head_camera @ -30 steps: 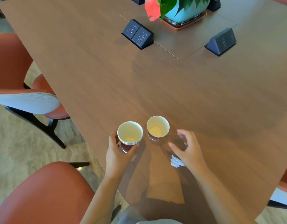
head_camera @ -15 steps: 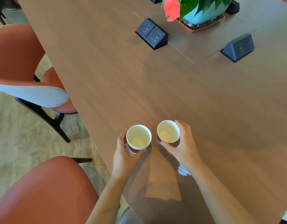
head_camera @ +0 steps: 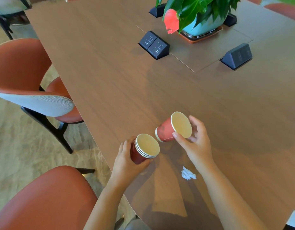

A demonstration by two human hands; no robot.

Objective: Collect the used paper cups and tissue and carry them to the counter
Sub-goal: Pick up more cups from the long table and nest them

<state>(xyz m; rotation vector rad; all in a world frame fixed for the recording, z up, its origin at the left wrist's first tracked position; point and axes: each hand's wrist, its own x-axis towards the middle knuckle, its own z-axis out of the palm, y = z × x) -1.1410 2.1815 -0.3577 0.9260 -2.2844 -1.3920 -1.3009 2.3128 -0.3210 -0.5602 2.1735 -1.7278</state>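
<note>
**Both hands full of cups, tissue on the tabletop**

The left hand (head_camera: pixel 127 160) has its fingers (head_camera: pixel 127 144) wrapped round a nested stack of three red paper cups with cream insides (head_camera: pixel 144 149), near the left edge of the brown wooden tabletop (head_camera: pixel 127 80). The right hand (head_camera: pixel 196 145) grips a single red paper cup (head_camera: pixel 168 131) by the rim, thumb on the near side and fingers (head_camera: pixel 197 123) on the far side. That cup is tipped over, with its base pointing at the stack's mouth and sitting just beside it. Can't tell if they touch.

The crumpled white tissue (head_camera: pixel 187 174) lies on the tabletop just left of the right wrist, and nothing is holding it.

Further back there's a green plant in a teal pot (head_camera: pixel 203 25) between two black socket boxes (head_camera: pixel 154 44) (head_camera: pixel 237 56). Orange padded chairs (head_camera: pixel 19 72) (head_camera: pixel 44 201) sit along the left side.
</note>
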